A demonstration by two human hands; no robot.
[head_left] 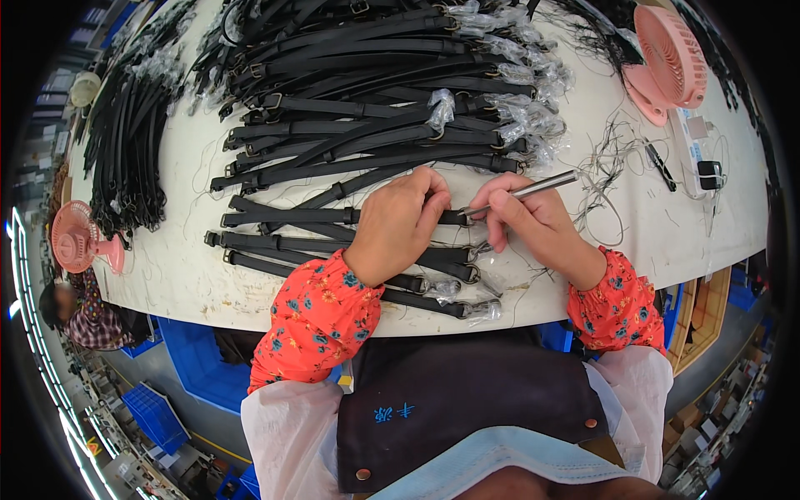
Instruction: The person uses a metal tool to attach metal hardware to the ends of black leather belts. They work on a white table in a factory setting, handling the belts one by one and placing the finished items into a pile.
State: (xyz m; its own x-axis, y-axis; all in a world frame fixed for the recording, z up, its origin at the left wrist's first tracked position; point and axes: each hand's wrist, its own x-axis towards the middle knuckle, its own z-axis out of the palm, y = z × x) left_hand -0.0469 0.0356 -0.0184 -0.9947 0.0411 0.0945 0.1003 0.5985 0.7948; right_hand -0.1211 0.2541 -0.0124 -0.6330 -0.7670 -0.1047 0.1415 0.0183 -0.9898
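Several black straps [292, 217] with metal buckles lie side by side in front of me. My left hand [398, 221] rests across one strap, thumb and forefinger pinched together just above its edge; whatever is between those fingertips is too small to make out. A slim silver pen-shaped tool [546, 183] is in my right hand [533, 218], which is closed around it. Its dark tip points left, at the buckle end of that strap, close to my left fingertips. Clear plastic wrap [483, 311] covers the buckle ends of nearby straps.
A large heap of black straps [350, 75] fills the far middle of the white table [667, 242], with another bundle [129, 150] at left. Pink fans [671, 58] stand on both sides. Thread scraps, a black pen [660, 167] and a power strip [690, 146] lie at right.
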